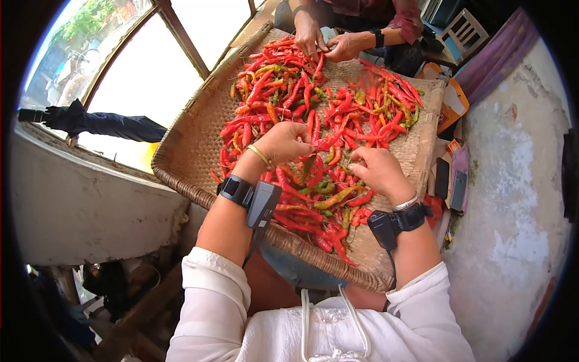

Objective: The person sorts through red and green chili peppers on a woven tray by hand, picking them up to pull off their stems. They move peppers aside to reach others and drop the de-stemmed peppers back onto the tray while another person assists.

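Many chili peppers (295,199), mostly red with some green and orange, lie heaped in a large woven tray (192,145). Over the middle of the heap, my left hand (282,142) has its fingertips pinched at the end of a red chili pepper (326,143). A dark green piece hangs just below these fingers; what it is, I cannot make out. My right hand (381,171) is a little to the right, thumb and fingers curled together above the peppers. Whatever lies between its fingertips is too small to name.
Across the tray, another person's hands (310,37) work at the far heap of peppers. A folded dark umbrella (114,123) lies on the window ledge at left. On the right are a phone (459,188), an orange box (453,105) and a worn wall (512,199).
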A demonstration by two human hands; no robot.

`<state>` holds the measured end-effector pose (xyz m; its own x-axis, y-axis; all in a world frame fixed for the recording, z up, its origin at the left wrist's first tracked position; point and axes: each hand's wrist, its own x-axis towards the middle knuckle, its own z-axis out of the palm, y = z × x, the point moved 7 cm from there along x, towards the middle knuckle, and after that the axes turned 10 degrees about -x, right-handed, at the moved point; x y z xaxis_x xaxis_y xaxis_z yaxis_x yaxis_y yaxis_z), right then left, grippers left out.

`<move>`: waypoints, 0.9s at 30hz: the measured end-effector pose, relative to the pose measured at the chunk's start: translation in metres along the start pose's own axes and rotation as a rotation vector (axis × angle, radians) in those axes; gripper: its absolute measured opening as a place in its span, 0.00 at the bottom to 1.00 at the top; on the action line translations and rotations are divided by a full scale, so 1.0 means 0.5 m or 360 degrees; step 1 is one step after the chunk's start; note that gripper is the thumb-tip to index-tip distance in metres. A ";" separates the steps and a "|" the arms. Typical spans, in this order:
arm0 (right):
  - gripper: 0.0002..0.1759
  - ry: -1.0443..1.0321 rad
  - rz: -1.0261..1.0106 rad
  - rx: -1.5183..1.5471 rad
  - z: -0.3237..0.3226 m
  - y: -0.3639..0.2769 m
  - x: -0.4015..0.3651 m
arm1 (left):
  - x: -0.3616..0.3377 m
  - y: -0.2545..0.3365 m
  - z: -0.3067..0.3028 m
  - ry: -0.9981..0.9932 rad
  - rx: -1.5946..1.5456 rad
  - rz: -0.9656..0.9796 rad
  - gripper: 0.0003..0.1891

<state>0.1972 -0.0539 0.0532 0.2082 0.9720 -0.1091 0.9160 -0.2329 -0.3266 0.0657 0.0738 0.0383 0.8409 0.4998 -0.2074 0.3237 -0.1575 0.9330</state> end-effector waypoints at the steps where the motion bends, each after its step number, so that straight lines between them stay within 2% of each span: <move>1: 0.13 0.0012 0.0002 0.0009 -0.002 -0.005 0.001 | 0.001 -0.003 -0.004 0.0040 -0.0290 -0.0174 0.07; 3: 0.13 0.0019 -0.0034 -0.0127 -0.007 -0.020 -0.001 | 0.013 -0.002 -0.004 0.0036 -0.0335 -0.0190 0.07; 5: 0.12 0.0053 -0.0049 -0.0140 -0.009 -0.029 0.001 | 0.030 -0.011 -0.016 0.0259 -0.0667 -0.0076 0.08; 7: 0.12 0.0030 -0.0070 -0.0236 -0.007 -0.035 0.003 | 0.057 -0.021 -0.018 0.0306 -0.0642 -0.0030 0.08; 9: 0.12 0.0052 -0.0108 -0.0254 0.002 -0.038 0.007 | 0.083 -0.012 -0.038 0.0635 -0.0842 0.0469 0.13; 10: 0.12 0.0066 -0.0152 -0.0277 0.006 -0.040 0.008 | 0.088 -0.006 -0.043 0.0660 -0.0531 0.0490 0.17; 11: 0.12 0.0047 -0.0149 -0.0281 0.008 -0.039 0.006 | 0.087 -0.014 -0.041 0.0661 -0.0547 0.0478 0.17; 13: 0.12 0.0021 -0.0123 -0.0271 0.007 -0.040 0.005 | 0.083 -0.012 -0.032 0.0587 0.0039 0.0350 0.15; 15: 0.12 0.0004 -0.0136 -0.0310 0.016 -0.032 0.010 | 0.079 -0.018 -0.019 0.0508 0.0086 0.0345 0.11; 18: 0.12 -0.0034 -0.0169 -0.0354 0.027 -0.035 0.011 | 0.082 -0.049 0.067 -0.0077 0.0860 0.0193 0.12; 19: 0.12 -0.0044 -0.0188 -0.0355 0.029 -0.039 0.010 | 0.079 -0.074 0.096 -0.0237 0.1041 0.0035 0.14; 21: 0.12 -0.0074 -0.0184 -0.0362 0.037 -0.041 0.007 | 0.058 -0.072 0.137 -0.0400 0.1274 -0.0049 0.16; 22: 0.13 -0.0096 -0.0175 -0.0364 0.041 -0.041 0.005 | 0.049 -0.067 0.145 -0.0303 0.1327 -0.0035 0.16; 27: 0.13 -0.0126 -0.0167 -0.0401 0.046 -0.042 -0.001 | 0.039 -0.060 0.162 -0.0325 0.1387 -0.0058 0.16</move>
<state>0.1703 -0.0501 0.0386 0.0894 0.9825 -0.1631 0.9896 -0.1062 -0.0971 0.1076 0.0191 -0.0177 0.8576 0.3687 -0.3586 0.4961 -0.7770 0.3875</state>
